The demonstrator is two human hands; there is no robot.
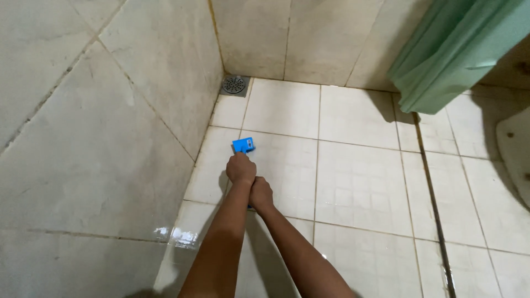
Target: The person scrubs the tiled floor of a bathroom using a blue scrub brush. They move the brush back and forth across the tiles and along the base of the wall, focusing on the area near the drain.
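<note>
Two hands show, the left hand (240,168) and the right hand (260,193), both closed around the handle of one blue brush (243,145) whose head rests on the floor (359,182). There is one round metal drain (233,84) in the far left corner, one green door (452,49) at the far right, and one pale fixture (516,154) cut off by the right edge. Two tiled walls meet at that corner, one on the left (99,138) and one at the far side (298,38), and one dark channel (433,204) runs through the floor on the right.
</note>
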